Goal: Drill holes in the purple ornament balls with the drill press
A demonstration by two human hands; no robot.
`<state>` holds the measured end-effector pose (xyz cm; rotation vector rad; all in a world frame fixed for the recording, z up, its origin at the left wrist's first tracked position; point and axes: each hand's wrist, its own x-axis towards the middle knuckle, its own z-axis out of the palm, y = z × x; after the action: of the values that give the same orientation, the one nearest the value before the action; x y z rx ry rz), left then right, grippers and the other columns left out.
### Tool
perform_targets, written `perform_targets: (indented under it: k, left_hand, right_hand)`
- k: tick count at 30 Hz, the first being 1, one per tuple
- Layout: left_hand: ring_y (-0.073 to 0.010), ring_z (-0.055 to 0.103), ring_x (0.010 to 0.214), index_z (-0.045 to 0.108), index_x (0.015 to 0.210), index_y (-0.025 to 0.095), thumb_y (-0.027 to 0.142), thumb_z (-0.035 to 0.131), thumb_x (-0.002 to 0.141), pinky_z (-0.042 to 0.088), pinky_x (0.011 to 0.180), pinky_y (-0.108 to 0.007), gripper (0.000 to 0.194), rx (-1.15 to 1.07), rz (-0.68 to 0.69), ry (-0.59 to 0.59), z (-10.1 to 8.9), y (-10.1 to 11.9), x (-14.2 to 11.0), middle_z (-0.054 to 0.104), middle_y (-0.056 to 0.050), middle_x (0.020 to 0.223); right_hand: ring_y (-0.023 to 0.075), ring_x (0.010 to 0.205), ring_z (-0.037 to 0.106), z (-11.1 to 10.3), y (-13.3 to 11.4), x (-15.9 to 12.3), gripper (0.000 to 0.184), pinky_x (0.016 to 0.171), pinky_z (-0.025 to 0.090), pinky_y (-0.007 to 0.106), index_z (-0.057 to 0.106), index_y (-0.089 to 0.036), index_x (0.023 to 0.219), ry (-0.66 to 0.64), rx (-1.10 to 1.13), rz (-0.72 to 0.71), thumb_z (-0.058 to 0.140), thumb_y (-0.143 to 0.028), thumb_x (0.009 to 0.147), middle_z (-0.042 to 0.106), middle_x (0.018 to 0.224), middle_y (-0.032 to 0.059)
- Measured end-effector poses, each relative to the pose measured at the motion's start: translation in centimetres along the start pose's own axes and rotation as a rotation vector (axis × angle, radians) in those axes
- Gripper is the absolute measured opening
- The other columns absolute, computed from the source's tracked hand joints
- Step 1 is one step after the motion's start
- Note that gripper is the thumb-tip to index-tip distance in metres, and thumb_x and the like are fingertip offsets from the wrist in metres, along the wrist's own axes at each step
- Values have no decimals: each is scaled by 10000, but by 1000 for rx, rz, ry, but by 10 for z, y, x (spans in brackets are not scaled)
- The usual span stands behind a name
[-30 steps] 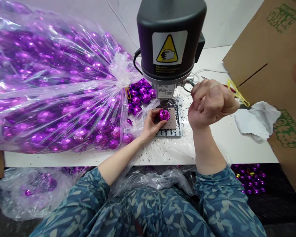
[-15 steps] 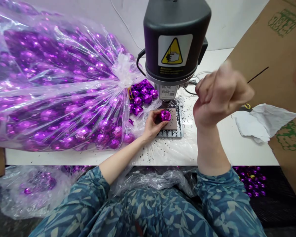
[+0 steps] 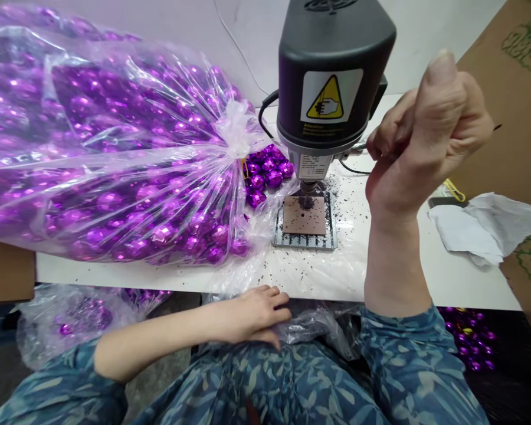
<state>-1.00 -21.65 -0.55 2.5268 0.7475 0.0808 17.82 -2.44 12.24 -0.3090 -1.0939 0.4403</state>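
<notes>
Purple balls (image 3: 273, 179) lie left of the drill press (image 3: 334, 50), nearer our left hand (image 3: 259, 314), fingers apart; our right hand (image 3: 429, 139) clamps its lever (image 3: 360, 146).

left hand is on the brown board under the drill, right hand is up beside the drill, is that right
No: the head view shows the left hand off the brown board, low by the table's front edge. The right hand is up beside the drill.
</notes>
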Motion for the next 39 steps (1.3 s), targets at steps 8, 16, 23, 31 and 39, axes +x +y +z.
perform_targets:
  k: [8, 16, 23, 31, 39]
  left_hand:
    - [-287, 719, 1004, 605, 1246, 184, 176, 485, 1006, 573, 906, -449, 268, 77, -754, 835, -54, -131, 51, 695, -152, 1130]
    - [-257, 704, 906, 685, 1075, 212, 256, 778, 823, 583, 887, -441, 273, -446, -723, 924, -69, -162, 68, 687, -54, 903]
    - [-176, 717, 938, 614, 1100, 277, 470, 739, 901, 627, 869, -383, 305, -1102, -366, 1216, -75, -108, 54, 730, -37, 1058]
    - [-179, 713, 934, 618, 1121, 196, 321, 862, 773, 592, 895, -377, 443, -1129, -482, 1009, -29, -78, 84, 727, -62, 1024]
    - [-171, 708, 888, 545, 977, 201, 281, 880, 750, 597, 862, -373, 412, -885, -523, 1104, -22, -115, 115, 709, -32, 939]
  right_hand:
    - [12, 346, 312, 1, 2, 1, 562, 353, 219, 218, 341, -200, 550, 40, 27, 32, 698, -571, 777, 225, 427, -106]
    - [24, 353, 310, -1, 0, 0, 538, 353, 226, 231, 347, -214, 554, 35, 32, 25, 699, -550, 781, 248, 431, -100]
    - [10, 367, 308, -1, -1, -1, 539, 371, 228, 219, 334, -198, 562, 3, 24, 9, 666, -533, 823, 266, 444, -101]
    - [18, 400, 277, -5, -3, -5, 575, 405, 302, 219, 285, -208, 597, -52, -140, 11, 545, -643, 870, 243, 482, -85]
    - [37, 412, 277, -7, 0, -6, 588, 428, 351, 240, 276, -223, 627, -80, -207, 2, 478, -709, 889, 252, 495, -74]
